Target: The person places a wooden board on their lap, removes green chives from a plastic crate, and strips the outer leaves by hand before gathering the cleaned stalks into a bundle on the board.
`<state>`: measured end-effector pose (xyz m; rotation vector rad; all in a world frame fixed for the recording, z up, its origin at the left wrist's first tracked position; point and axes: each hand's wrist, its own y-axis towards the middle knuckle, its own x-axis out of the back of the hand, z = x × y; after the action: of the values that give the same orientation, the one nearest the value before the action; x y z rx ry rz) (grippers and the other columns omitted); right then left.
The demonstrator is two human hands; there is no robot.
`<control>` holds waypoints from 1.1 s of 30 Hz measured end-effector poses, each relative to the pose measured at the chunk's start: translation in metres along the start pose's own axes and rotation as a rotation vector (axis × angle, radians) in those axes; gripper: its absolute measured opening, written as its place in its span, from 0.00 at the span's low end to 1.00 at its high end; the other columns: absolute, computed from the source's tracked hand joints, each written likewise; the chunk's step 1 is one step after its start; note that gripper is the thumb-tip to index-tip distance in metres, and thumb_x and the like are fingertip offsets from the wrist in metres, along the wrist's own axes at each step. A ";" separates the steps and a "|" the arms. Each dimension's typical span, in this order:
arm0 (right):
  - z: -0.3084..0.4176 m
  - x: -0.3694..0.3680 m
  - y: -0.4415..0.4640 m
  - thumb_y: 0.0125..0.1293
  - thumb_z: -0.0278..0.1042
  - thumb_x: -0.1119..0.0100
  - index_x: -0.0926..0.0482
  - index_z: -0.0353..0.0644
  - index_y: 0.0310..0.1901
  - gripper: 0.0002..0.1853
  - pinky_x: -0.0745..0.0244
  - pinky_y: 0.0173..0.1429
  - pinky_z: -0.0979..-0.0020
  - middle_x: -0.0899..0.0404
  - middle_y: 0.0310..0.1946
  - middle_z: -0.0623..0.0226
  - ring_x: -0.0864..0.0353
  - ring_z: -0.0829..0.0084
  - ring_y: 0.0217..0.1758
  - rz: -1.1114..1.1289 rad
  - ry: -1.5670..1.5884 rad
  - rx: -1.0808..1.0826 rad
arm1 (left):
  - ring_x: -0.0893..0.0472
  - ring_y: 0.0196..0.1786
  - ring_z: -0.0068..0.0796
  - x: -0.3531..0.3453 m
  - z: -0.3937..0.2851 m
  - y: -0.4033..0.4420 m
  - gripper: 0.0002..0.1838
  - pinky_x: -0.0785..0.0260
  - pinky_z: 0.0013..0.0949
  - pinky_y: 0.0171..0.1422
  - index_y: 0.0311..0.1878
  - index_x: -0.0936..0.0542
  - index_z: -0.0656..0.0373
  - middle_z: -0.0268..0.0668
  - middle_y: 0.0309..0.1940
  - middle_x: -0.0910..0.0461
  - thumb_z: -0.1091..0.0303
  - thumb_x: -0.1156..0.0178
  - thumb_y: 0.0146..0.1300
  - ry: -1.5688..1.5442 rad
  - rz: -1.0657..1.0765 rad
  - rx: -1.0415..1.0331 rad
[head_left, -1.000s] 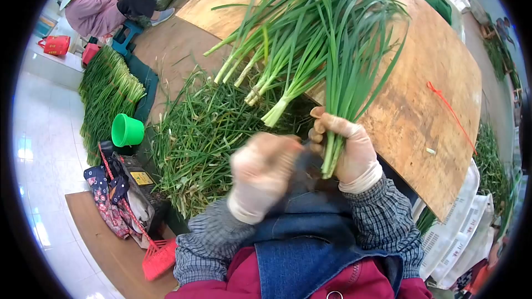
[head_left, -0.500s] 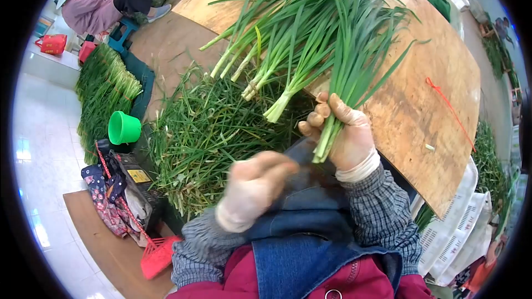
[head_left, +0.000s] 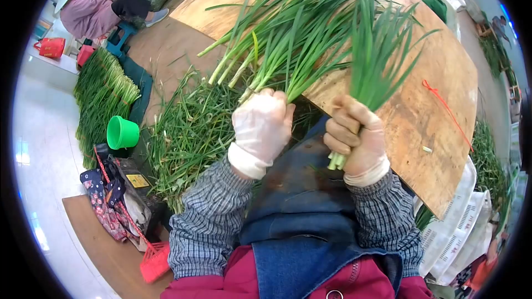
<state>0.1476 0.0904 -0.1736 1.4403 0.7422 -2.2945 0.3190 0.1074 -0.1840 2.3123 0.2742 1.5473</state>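
My right hand (head_left: pixel 357 138), in a thin whitish glove, is wrapped round the lower stems of a bunch of garlic chives (head_left: pixel 379 61). The leaves point up and away over the wooden board, and the cut ends poke out below my fist. My left hand (head_left: pixel 260 127), gloved too, is closed round the stem ends of chives from the pile (head_left: pixel 310 39) at the board's near edge. Those stem ends are hidden behind its fingers.
Loose leaves and trimmings (head_left: pixel 191 133) are heaped left of my lap. Beyond them are a green bucket (head_left: pixel 122 132), stacked chives (head_left: pixel 102 91) and a red dustpan (head_left: pixel 155 262). A red string (head_left: pixel 446 112) lies on the wooden board (head_left: pixel 410 127). A person (head_left: pixel 91 14) sits far left.
My left hand has moved up and right from over the trimmings to the stems at the board's edge and closed on them. My right fingers have curled tighter round the bunch, whose leaves now blur.
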 end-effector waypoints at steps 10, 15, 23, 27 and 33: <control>-0.029 -0.003 0.015 0.58 0.29 0.40 0.23 0.35 0.32 0.06 0.38 0.19 0.79 0.27 0.19 0.71 0.34 0.81 0.16 -0.371 -0.278 0.012 | 0.28 0.27 0.14 0.019 -0.012 -0.018 0.07 0.36 0.20 0.31 0.35 0.21 0.66 0.31 0.27 0.22 0.72 0.42 0.59 -1.020 0.473 0.600; -0.036 -0.001 0.019 0.56 0.25 0.41 0.23 0.34 0.30 0.03 0.39 0.19 0.79 0.30 0.16 0.72 0.35 0.81 0.15 -0.388 -0.233 0.063 | 0.27 0.27 0.16 0.005 -0.021 -0.019 0.06 0.34 0.22 0.31 0.37 0.21 0.67 0.32 0.25 0.22 0.75 0.41 0.58 -0.901 0.131 0.530; -0.028 0.004 0.018 0.58 0.24 0.44 0.25 0.33 0.35 0.05 0.40 0.20 0.81 0.28 0.21 0.72 0.38 0.85 0.16 -0.279 -0.044 0.020 | 0.32 0.20 0.13 0.027 -0.014 -0.061 0.05 0.42 0.19 0.20 0.33 0.24 0.61 0.33 0.25 0.22 0.71 0.46 0.64 -0.750 -0.686 0.489; -0.025 0.005 0.015 0.59 0.24 0.45 0.25 0.31 0.39 0.08 0.39 0.20 0.81 0.22 0.29 0.64 0.38 0.86 0.16 -0.159 0.057 -0.003 | 0.32 0.21 0.15 0.044 0.052 -0.114 0.06 0.40 0.21 0.23 0.38 0.24 0.62 0.31 0.23 0.26 0.70 0.47 0.65 -0.478 -0.605 0.807; -0.037 0.001 0.014 0.58 0.24 0.44 0.25 0.31 0.38 0.08 0.36 0.22 0.81 0.21 0.31 0.61 0.34 0.84 0.19 -0.205 -0.085 0.026 | 0.24 0.38 0.32 0.048 0.017 -0.089 0.09 0.30 0.31 0.38 0.40 0.22 0.62 0.40 0.31 0.24 0.70 0.39 0.57 -0.124 -0.238 0.236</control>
<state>0.1819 0.1006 -0.1908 1.3228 0.8740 -2.5097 0.3558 0.2030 -0.1832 2.4339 0.7056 1.3100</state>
